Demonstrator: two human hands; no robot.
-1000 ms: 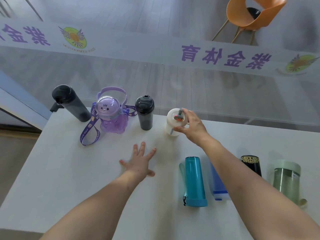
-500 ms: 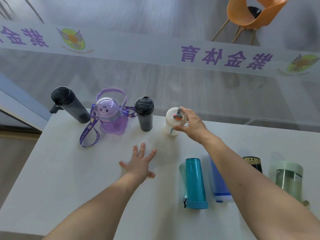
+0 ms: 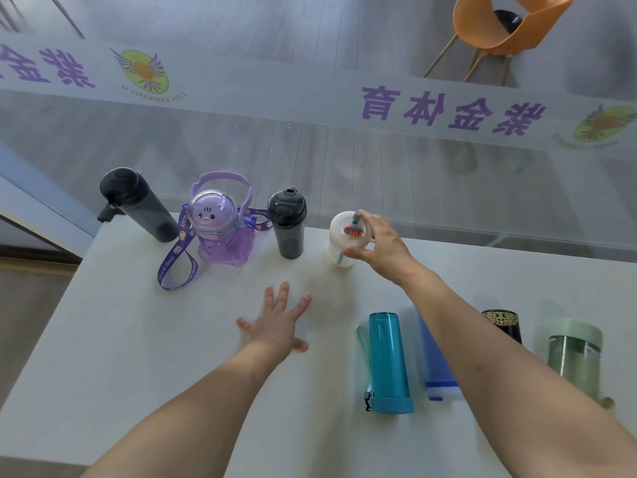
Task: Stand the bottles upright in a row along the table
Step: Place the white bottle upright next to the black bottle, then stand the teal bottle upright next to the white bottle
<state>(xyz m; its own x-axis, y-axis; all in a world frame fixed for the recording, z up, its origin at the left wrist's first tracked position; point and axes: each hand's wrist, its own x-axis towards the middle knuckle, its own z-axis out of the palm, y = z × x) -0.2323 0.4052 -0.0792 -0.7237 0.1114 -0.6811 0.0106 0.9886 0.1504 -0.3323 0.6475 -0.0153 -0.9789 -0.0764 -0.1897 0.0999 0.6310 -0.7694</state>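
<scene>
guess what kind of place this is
Probably a sports or gym venue: the frosted band on the glass wall carries purple sports lettering with a winged logo; wood-look flooring and an orange chair lie beyond the white table.

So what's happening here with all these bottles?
A person is lining bottles up along the far edge of a white table. The right hand grips a white bottle, fourth in an upright row after a dark bottle, a purple cartoon bottle and a black bottle. The left hand rests flat. A teal bottle lies nearby.
</scene>
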